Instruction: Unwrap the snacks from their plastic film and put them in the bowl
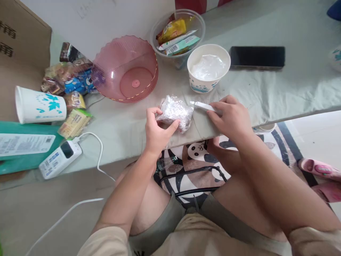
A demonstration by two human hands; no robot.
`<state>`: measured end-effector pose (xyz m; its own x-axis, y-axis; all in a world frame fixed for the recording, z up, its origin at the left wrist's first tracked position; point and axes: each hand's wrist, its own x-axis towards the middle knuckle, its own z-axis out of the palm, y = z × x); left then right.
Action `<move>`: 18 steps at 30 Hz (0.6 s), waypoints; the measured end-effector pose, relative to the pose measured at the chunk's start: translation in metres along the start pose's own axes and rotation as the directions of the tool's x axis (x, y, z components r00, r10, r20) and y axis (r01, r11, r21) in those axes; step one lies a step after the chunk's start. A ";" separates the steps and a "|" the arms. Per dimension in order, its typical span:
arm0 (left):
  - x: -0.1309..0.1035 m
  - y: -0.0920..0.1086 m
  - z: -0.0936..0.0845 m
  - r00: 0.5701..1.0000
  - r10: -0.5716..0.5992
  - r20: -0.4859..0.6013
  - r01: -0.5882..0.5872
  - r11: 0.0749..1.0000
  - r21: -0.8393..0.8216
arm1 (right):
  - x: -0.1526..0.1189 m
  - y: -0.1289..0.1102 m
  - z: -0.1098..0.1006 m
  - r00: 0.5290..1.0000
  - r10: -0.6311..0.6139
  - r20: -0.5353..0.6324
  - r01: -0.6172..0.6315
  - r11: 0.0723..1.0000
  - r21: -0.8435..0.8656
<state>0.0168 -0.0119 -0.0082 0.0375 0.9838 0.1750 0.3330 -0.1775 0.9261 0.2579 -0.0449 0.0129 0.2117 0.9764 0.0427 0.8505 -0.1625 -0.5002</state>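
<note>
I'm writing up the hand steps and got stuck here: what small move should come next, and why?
Probably bring the tip of the slim white tool gently against the near side of the clear plastic bundle: the left hand grips the bundle, and the right hand already points the tip at it from close by.

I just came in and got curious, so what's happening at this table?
A person sits at the cloth-covered table, holding a crinkly clear plastic bundle in the left hand. The right hand grips a slim white tool, its tip pointing at the bundle; whether they touch is hard to tell. Just beyond stands a paper cup with clear plastic inside. A pink bowl and a dark phone are also on the table.
</note>
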 end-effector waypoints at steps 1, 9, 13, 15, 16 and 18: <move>0.000 -0.002 -0.001 0.999 0.044 -0.012 -0.043 0.994 0.103 | 0.002 0.001 0.003 1.000 -0.011 -0.025 0.010 0.999 -0.046; 0.015 -0.013 -0.013 0.965 0.225 0.135 -0.240 0.965 0.110 | -0.005 -0.019 0.012 0.909 -0.403 -0.105 0.416 0.865 0.280; 0.014 -0.008 -0.014 0.983 0.144 0.112 -0.149 0.988 0.037 | -0.008 -0.032 0.021 0.876 -0.481 -0.043 0.459 0.802 0.383; 0.016 -0.008 -0.016 0.993 0.121 0.020 -0.119 0.990 -0.081 | -0.007 -0.034 0.022 0.890 -0.454 -0.029 0.427 0.812 0.398; 0.018 -0.008 -0.018 0.994 0.103 -0.037 -0.107 0.983 -0.151 | -0.006 -0.033 0.021 0.901 -0.432 -0.032 0.407 0.821 0.400; 0.022 -0.011 -0.022 0.991 0.048 -0.128 -0.081 0.961 -0.263 | -0.005 -0.029 0.018 0.924 -0.379 -0.051 0.368 0.844 0.391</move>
<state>-0.0066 0.0116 -0.0067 -0.0674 0.9630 0.2611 0.0693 -0.2565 0.9641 0.2236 -0.0424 0.0120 -0.1026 0.9565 0.2733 0.6071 0.2778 -0.7445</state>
